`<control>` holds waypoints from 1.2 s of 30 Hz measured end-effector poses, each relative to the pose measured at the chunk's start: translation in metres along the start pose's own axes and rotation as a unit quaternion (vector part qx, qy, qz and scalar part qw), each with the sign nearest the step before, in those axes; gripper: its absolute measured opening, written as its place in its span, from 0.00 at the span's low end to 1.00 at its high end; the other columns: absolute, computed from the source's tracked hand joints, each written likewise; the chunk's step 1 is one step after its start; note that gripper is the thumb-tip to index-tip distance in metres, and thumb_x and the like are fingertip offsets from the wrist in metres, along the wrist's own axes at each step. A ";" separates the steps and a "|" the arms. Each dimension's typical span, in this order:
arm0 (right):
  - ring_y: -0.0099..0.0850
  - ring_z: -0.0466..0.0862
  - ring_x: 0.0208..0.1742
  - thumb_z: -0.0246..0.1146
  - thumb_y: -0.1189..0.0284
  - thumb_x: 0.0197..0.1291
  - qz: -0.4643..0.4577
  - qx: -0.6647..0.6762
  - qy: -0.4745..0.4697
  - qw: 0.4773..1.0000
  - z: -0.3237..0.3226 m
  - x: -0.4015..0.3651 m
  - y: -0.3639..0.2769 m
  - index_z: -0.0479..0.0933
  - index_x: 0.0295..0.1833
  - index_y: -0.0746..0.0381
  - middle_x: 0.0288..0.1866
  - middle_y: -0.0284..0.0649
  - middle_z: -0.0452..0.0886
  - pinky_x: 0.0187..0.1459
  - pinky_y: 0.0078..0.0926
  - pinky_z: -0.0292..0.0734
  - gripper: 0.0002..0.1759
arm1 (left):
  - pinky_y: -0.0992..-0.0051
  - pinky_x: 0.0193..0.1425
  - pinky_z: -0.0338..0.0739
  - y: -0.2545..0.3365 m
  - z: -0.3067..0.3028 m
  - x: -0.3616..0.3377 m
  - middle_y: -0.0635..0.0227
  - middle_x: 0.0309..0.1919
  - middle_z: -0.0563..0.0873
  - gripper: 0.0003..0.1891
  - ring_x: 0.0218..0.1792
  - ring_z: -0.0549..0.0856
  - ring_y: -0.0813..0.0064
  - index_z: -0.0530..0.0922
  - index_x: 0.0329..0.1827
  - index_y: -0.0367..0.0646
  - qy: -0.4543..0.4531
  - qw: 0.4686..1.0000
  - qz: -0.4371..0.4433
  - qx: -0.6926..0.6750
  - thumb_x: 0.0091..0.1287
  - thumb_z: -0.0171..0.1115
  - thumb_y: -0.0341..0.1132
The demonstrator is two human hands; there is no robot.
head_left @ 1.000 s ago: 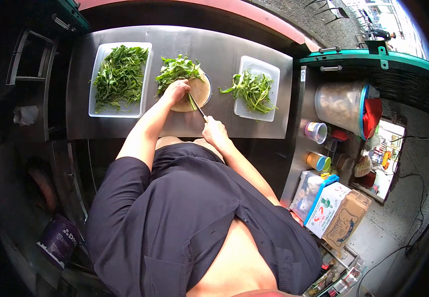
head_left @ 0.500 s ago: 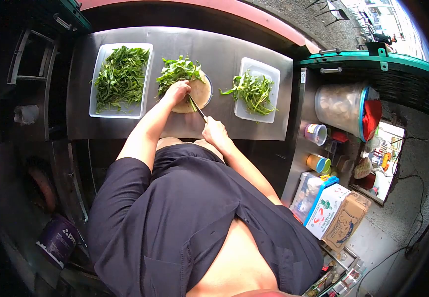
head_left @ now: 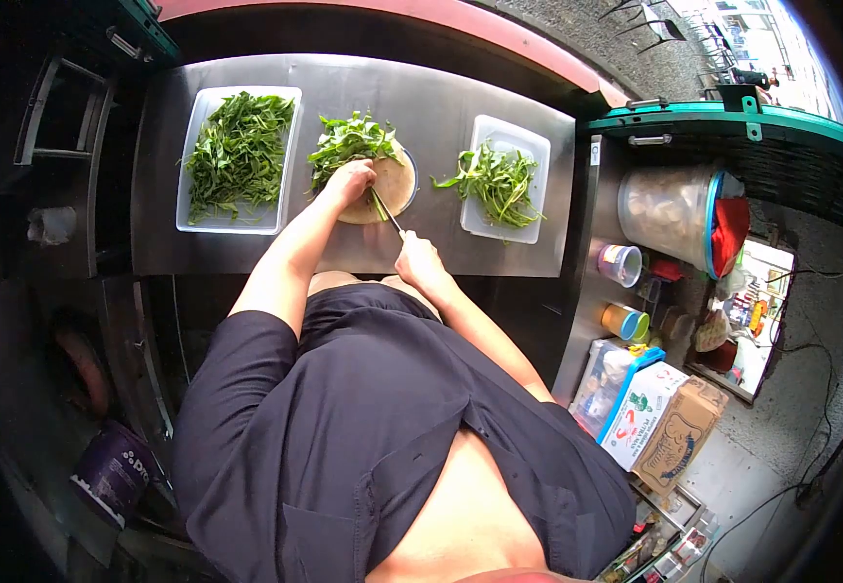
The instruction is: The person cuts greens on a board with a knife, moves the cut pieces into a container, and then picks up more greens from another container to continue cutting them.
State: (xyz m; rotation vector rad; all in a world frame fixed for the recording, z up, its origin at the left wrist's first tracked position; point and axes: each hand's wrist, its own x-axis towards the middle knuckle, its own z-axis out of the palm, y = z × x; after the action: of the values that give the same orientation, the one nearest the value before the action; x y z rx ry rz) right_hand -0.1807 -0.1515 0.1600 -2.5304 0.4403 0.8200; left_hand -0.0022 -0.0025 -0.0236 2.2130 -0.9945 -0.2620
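Left grip (head_left: 348,182) clamped over greens (head_left: 348,141) on round board (head_left: 394,183), middle of bench (head_left: 441,97). Right grip (head_left: 418,260) wrapped tight round knife (head_left: 385,212), blade just beside knuckles. Best tucking fingertips back, slicing short and steady, tip down.

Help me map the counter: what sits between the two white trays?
In the head view, a round cutting board with leafy greens, held by the left hand.
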 end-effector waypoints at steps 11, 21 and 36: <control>0.61 0.87 0.55 0.53 0.71 0.72 0.014 -0.025 -0.022 0.999 0.014 0.008 -0.005 0.72 0.57 0.71 0.49 0.66 0.85 0.59 0.53 0.82 0.16 | 0.61 0.45 0.79 -0.001 0.000 0.002 0.59 0.34 0.82 0.03 0.43 0.85 0.55 0.82 0.25 0.44 0.000 1.000 0.000 -0.013 0.55 0.62 0.29; 0.59 0.86 0.57 0.54 0.70 0.71 0.031 -0.042 -0.056 0.997 -0.004 0.009 -0.008 0.76 0.58 0.72 0.52 0.66 0.85 0.60 0.51 0.82 0.18 | 0.61 0.45 0.79 -0.007 0.008 0.002 0.59 0.33 0.82 0.04 0.43 0.85 0.55 0.82 0.24 0.45 0.013 1.000 0.010 -0.006 0.55 0.62 0.30; 0.56 0.85 0.61 0.57 0.71 0.68 0.062 -0.065 -0.102 0.991 -0.020 0.003 -0.005 0.77 0.64 0.68 0.57 0.63 0.85 0.64 0.48 0.81 0.21 | 0.60 0.48 0.79 0.000 0.003 0.001 0.58 0.36 0.82 0.04 0.46 0.85 0.54 0.83 0.25 0.45 -0.013 0.999 -0.028 0.012 0.57 0.62 0.30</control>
State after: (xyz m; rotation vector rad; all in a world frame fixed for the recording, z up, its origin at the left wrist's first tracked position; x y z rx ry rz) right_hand -0.1671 -0.1577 0.1742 -2.5220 0.4931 1.1761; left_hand -0.0030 -0.0049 -0.0254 2.2670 -0.9558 -0.3056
